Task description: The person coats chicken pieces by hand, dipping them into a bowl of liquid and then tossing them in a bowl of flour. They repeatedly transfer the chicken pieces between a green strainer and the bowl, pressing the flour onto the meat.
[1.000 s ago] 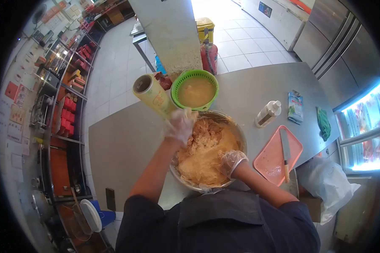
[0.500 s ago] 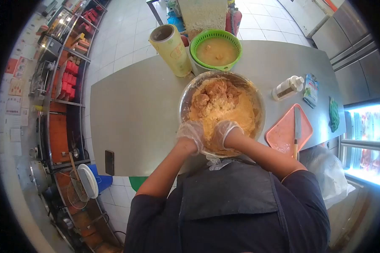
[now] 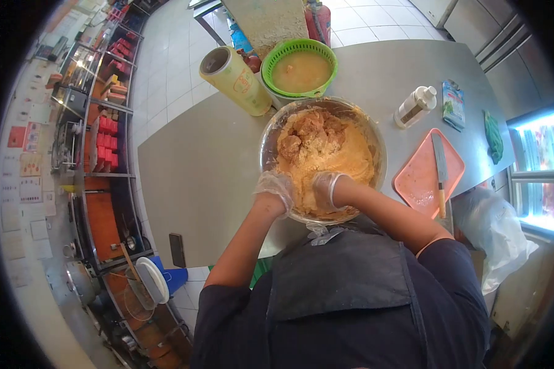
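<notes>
A large metal bowl [image 3: 380, 154] on the grey table holds orange-yellow powdery coating [image 3: 351, 150] and lumpy coated pieces [image 3: 311, 126] near its far side. My left hand [image 3: 276, 187], in a clear plastic glove, is at the bowl's near left edge, its fingers dipped into the coating. My right hand [image 3: 326, 189], gloved too, reaches in at the near middle with its fingers sunk in the coating. What either hand holds, if anything, is hidden.
Beyond the bowl are a green basket [image 3: 332, 67] with cloudy liquid and a plastic-film roll [image 3: 240, 83]. At right are a white bottle [image 3: 415, 107], a pink tray [image 3: 412, 178], a knife [image 3: 440, 163] and a packet [image 3: 453, 106]. A phone [image 3: 176, 249] lies at left.
The camera view has turned and shifted, so the table and its items appear displaced. Both hands remain in the bowl, with little visible change in their pose.
</notes>
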`<state>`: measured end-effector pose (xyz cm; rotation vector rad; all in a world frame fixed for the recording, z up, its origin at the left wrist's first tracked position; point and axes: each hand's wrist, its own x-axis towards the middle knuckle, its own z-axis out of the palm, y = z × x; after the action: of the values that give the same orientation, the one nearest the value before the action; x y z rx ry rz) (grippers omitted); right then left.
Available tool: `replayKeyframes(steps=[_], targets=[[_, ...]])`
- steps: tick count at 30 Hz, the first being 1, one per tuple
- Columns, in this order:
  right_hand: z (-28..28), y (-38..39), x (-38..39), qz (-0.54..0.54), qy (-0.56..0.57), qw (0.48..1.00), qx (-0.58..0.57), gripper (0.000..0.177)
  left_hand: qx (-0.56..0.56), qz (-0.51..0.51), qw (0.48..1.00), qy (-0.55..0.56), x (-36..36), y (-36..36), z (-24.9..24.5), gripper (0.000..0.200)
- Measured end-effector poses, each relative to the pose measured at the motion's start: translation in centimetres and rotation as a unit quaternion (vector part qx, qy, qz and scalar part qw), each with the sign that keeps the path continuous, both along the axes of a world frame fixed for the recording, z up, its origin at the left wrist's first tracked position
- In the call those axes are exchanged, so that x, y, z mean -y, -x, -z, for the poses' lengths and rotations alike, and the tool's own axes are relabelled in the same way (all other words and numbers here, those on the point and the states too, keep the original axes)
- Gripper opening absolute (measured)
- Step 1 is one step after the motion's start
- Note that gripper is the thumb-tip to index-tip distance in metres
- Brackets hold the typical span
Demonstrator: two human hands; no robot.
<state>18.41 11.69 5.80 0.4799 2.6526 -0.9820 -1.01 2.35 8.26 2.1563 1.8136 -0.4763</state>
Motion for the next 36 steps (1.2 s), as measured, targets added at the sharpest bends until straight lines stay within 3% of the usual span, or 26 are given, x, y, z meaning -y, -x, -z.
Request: replayKeyframes(steps=[2, 5, 6, 8, 11, 12, 14, 16, 18, 20, 21, 23, 26, 28, 29, 32, 33, 35, 36], targets=[[-3.9, -0.4, -0.6, 0.007, -0.018, 0.999, 0.035, 0.029, 0.007, -0.041, 0.999, 0.019, -0.4, -1.1, -1.7, 0.022], [-2.2, -1.4, -1.8, 0.048, -0.016, 0.998, 0.037, 0.035, 0.012, -0.101, 0.994, 0.038, -1.3, -2.9, -2.8, 0.029], [-2.5, -2.0, -1.9, 0.109, -0.016, 0.994, 0.023, 0.032, 0.012, -0.116, 0.993, 0.028, -1.4, -3.2, -2.1, 0.032], [-3.5, -3.5, -2.3, 0.229, -0.017, 0.973, -0.002, 0.028, 0.01, -0.104, 0.994, 0.036, -1.5, -3.2, -1.8, 0.037], [-1.3, -7.0, -4.4, 0.178, 0.072, 0.97, -0.152, 0.022, 0.009, -0.012, 0.996, 0.092, -1.5, -3.1, -1.8, 0.041], [-2.6, -6.9, -4.3, 0.272, 0.2, 0.93, -0.142, 0.02, 0.009, 0.018, 0.994, 0.111, -1.5, -3.2, -1.8, 0.042], [-6.3, -6.2, -3.9, 0.436, 0.437, 0.778, -0.114, 0.018, 0.013, -0.025, 0.992, 0.123, -1.6, -3.6, -1.7, 0.044], [-4.7, -6.9, -4.0, 0.483, 0.568, 0.643, -0.173, 0.02, 0.063, -0.124, 0.985, 0.097, -1.4, -3.7, -0.5, 0.045], [-1.7, -7.8, -4.4, 0.49, 0.573, 0.628, -0.194, 0.021, 0.199, -0.124, 0.971, 0.044, -1.3, -2.8, 2.2, 0.045], [1.8, -8.6, -5.2, 0.46, 0.457, 0.74, -0.175, 0.019, 0.413, -0.204, 0.887, 0.045, -1.0, -2.4, 2.8, 0.046], [2.2, -8.3, -4.9, 0.462, 0.442, 0.74, -0.208, 0.018, 0.526, -0.303, 0.791, 0.076, -1.1, -2.5, 1.8, 0.046], [3.0, -7.0, -4.5, 0.458, 0.409, 0.74, -0.275, 0.017, 0.612, -0.411, 0.671, 0.085, -1.3, -2.7, 0.8, 0.045], [-4.1, -6.6, -3.8, 0.38, 0.229, 0.876, -0.189, 0.024, 0.549, -0.441, 0.709, 0.026, -1.2, -2.0, 3.9, 0.041], [-2.8, -7.1, -4.7, 0.25, 0.014, 0.967, -0.038, 0.029, 0.442, -0.45, 0.776, -0.002, -1.3, -2.0, 2.8, 0.041], [-2.0, -7.4, -5.1, 0.176, -0.095, 0.979, 0.04, 0.031, 0.356, -0.446, 0.822, -0.006, -1.3, -2.2, 1.4, 0.04], [-3.4, -7.6, -5.3, 0.227, -0.014, 0.974, -0.007, 0.031, 0.234, -0.388, 0.891, 0.009, -2.2, -5.4, -4.6, 0.04], [-3.4, -7.2, -5.5, 0.184, -0.017, 0.983, 0.013, 0.031, 0.219, -0.359, 0.907, 0.018, -2.4, -6.6, -6.6, 0.041], [-3.2, -6.4, -5.8, 0.099, -0.021, 0.993, 0.054, 0.031, 0.192, -0.316, 0.929, 0.02, -2.1, -7.9, -6.2, 0.041], [-1.7, -6.2, -5.5, 0.121, -0.051, 0.99, 0.06, 0.03, 0.179, -0.301, 0.937, 0.012, -1.8, -8.2, -4.6, 0.04]])
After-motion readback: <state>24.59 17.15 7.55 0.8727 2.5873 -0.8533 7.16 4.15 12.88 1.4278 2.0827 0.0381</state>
